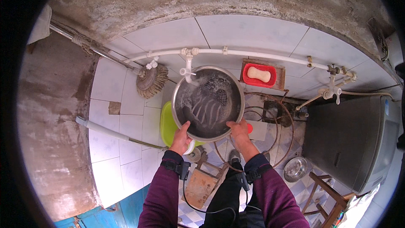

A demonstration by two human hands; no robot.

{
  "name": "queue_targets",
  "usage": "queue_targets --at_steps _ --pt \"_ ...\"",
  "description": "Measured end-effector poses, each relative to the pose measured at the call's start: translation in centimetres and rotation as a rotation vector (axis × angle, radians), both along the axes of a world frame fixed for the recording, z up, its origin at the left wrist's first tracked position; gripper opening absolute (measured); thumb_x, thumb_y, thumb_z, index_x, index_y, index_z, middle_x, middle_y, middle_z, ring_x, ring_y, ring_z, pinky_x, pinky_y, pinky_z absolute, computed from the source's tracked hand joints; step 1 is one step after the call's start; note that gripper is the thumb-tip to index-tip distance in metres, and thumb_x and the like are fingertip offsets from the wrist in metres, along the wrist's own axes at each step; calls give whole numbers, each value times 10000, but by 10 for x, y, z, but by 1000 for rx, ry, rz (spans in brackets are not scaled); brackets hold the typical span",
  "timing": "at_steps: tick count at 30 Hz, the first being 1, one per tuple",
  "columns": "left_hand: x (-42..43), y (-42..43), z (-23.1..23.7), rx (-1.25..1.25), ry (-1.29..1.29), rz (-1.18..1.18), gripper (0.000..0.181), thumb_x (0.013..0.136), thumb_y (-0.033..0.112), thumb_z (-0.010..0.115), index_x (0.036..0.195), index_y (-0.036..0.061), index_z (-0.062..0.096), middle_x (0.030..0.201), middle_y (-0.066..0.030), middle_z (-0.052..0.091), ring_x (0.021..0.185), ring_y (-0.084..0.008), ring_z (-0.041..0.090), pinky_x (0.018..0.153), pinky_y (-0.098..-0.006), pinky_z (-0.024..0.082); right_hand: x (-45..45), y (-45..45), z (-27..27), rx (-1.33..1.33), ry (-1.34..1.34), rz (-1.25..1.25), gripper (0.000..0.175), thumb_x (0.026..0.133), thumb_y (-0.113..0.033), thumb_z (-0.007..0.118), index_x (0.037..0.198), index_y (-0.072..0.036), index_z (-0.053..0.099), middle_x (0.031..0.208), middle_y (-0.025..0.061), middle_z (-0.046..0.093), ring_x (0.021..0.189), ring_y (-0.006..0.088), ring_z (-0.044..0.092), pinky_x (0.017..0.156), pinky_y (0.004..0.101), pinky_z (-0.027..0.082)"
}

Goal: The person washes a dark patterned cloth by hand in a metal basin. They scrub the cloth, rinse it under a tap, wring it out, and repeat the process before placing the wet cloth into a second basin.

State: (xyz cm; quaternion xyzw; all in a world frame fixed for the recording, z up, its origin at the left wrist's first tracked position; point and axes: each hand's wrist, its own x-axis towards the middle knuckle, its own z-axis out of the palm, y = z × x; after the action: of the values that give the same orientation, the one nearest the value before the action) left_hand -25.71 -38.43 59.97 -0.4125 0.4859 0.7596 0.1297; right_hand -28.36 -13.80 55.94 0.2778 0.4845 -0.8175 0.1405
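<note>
My left hand grips the near left rim of a stainless steel basin, thumb on top. The near right rim is in my right hand, thumb also over the edge. Inside the basin, dark fabric with pale stripes and a checked part lies in water with white suds. A white plastic tap on the wall pipe reaches over the basin's far left rim, and water appears to run from its spout. Most of my fingers are hidden under the basin.
Below the basin are a green plastic tub and a rusty wire ring stand. A soap bar sits in a red dish on the wall. Mop heads, a wooden stool, a metal bowl and a grey appliance stand around.
</note>
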Motion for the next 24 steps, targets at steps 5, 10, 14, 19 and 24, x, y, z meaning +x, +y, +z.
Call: queue_targets --at_steps 5,10,14,19,24 --pt "0 -3 -4 1 -1 -6 439 989 274 678 1352 66 547 1280 -94 655 1130 -247 663 966 -438 552 -2 0 -3 84 -43 47 508 783 -5 666 1286 -3 589 1146 124 726 1055 263 671 949 344 503" --pt "0 -3 -4 46 25 -10 433 998 265 664 1369 79 537 1313 -98 644 1170 -254 649 991 -441 543 -2 2 0 171 -6 99 453 812 -2 664 1256 -37 577 1043 96 702 845 232 686 663 365 548" --pt "0 -2 -1 50 40 -13 422 1001 262 660 1359 72 544 1316 -104 646 1158 -253 659 993 -433 545 -4 2 6 178 -16 103 458 799 -40 692 1242 -53 577 1021 88 695 813 226 673 604 367 525" --pt "-2 -1 4 48 32 -20 419 1000 254 661 1353 58 549 1295 -108 658 1131 -255 673 975 -428 558 -4 3 12 152 -61 108 491 779 -21 679 1259 -36 575 1058 96 697 889 235 661 715 362 508" --pt "-3 -1 3 38 53 -4 405 994 228 669 1336 43 555 1253 -103 674 1094 -254 688 906 -411 592 -4 6 17 121 -59 121 535 755 39 630 1285 -6 579 1158 120 707 1080 251 649 968 351 489"
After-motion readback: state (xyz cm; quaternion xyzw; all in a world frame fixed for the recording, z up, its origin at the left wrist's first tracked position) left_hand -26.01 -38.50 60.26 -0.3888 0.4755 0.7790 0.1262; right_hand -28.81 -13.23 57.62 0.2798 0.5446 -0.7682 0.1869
